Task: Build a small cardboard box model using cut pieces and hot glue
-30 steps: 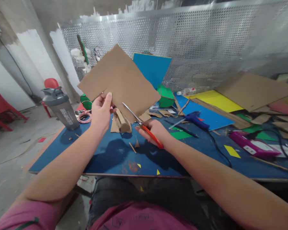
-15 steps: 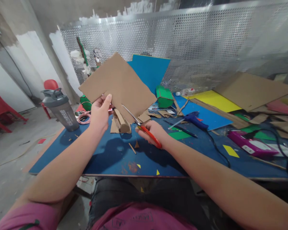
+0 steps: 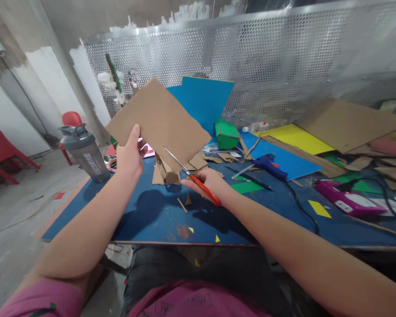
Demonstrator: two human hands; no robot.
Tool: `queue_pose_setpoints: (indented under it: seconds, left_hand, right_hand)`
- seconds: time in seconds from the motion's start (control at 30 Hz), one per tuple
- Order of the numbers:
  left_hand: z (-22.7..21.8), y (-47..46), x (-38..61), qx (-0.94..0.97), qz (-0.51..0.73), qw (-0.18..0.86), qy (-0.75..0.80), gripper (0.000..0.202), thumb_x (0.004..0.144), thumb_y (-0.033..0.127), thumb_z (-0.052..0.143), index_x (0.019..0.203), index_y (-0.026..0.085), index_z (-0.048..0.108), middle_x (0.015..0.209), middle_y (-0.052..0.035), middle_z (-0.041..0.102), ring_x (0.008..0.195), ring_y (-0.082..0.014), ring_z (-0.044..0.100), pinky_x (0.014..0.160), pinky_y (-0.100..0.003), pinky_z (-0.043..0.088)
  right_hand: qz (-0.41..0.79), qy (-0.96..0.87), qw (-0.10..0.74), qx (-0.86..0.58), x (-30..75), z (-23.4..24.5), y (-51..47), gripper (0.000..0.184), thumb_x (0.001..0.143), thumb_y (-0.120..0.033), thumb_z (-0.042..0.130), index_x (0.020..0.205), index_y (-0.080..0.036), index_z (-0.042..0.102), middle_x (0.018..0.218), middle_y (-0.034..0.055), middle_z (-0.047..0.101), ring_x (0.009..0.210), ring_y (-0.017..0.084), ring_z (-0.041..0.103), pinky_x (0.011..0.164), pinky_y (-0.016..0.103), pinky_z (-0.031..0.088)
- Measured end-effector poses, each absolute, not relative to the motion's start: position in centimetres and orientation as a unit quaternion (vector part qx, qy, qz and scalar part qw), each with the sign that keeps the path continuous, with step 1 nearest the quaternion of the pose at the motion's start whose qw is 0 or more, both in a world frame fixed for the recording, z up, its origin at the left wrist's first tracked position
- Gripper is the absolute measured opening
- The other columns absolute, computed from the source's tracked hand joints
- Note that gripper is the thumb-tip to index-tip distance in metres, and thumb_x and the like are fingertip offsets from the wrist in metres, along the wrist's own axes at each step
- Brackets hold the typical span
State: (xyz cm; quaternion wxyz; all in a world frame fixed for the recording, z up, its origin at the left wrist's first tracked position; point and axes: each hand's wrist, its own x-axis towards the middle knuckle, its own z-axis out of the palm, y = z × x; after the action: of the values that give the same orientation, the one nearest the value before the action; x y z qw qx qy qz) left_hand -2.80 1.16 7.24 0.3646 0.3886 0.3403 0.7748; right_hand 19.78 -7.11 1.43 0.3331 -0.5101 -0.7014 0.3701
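Head view: your left hand [image 3: 129, 155] is gripping a flat brown cardboard sheet [image 3: 158, 121], raised above the blue table [image 3: 158, 215]; your right hand [image 3: 208, 182] is clasping orange-handled scissors [image 3: 191, 176], blades touching its lower edge.

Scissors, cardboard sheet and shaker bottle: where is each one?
scissors [image 3: 193, 178], head view, near the pivot.
cardboard sheet [image 3: 158, 119], head view, middle of its face.
shaker bottle [image 3: 86, 156], head view, grey body.
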Motion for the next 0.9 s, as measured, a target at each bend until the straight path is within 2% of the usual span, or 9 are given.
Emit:
queue_pose_setpoints:
  seconds: [0.17,0.33,0.47,0.67,0.8,0.9]
  left_hand:
    - [7.0,1.0,-2.9,0.403,0.775,0.334,0.353,0.047,0.07,0.06,0.095,0.094,0.027,0.072,0.087,-0.0032,0.077,0.067,-0.0146,0.067,0.048,-0.025,0.049]
    - [7.3,1.0,-3.0,0.401,0.778,0.336,0.348,0.045,0.069,0.057,0.097,0.093,0.027,0.073,0.09,-0.0025,0.077,0.067,-0.0123,0.066,0.048,-0.022,0.048]
    - [7.3,1.1,-3.0,0.406,0.776,0.338,0.344,0.047,0.067,0.058,0.097,0.093,0.027,0.073,0.089,-0.0021,0.077,0.066,-0.012,0.064,0.048,-0.022,0.047]
    - [7.4,0.9,-2.9,0.412,0.774,0.312,0.366,0.045,0.071,0.057,0.095,0.093,0.025,0.073,0.087,-0.0024,0.077,0.065,-0.0134,0.066,0.05,-0.025,0.047]
    - [7.8,0.3,-2.7,0.421,0.781,0.281,0.366,0.046,0.068,0.054,0.096,0.089,0.021,0.071,0.079,-0.0026,0.073,0.06,-0.0127,0.064,0.05,-0.024,0.049]
    - [8.1,0.2,-2.6,0.419,0.791,0.295,0.334,0.049,0.065,0.055,0.098,0.086,0.02,0.071,0.077,-0.0011,0.07,0.058,-0.0105,0.06,0.051,-0.022,0.048]
  right_hand:
    - [0.44,-0.664,0.334,-0.503,19.2,0.9,-7.2,0.067,0.065,-0.084,0.078,0.059,-0.024,0.048,0.045,-0.0062,0.043,0.042,0.011,0.042,0.042,0.025,0.031]
    - [0.542,-0.609,0.323,-0.48,19.1,1.5,-7.4,0.067,0.066,-0.083,0.08,0.059,-0.023,0.052,0.045,-0.007,0.044,0.038,0.008,0.04,0.038,0.021,0.033]
    - [0.527,-0.61,0.323,-0.496,19.2,1.8,-7.3,0.066,0.065,-0.079,0.086,0.059,-0.022,0.053,0.045,-0.0063,0.047,0.037,0.007,0.041,0.037,0.02,0.033]
    - [0.489,-0.626,0.317,-0.518,19.1,0.8,-6.7,0.065,0.068,-0.077,0.086,0.062,-0.022,0.052,0.046,-0.0059,0.048,0.039,0.009,0.046,0.039,0.021,0.036]
    - [0.475,-0.639,0.315,-0.517,19.0,0.3,-6.7,0.062,0.073,-0.077,0.083,0.067,-0.022,0.054,0.047,-0.0059,0.049,0.04,0.01,0.047,0.04,0.021,0.037]
    - [0.496,-0.632,0.308,-0.51,18.8,0.5,-6.9,0.058,0.082,-0.074,0.078,0.068,-0.022,0.055,0.046,-0.0062,0.048,0.039,0.009,0.044,0.039,0.02,0.036]
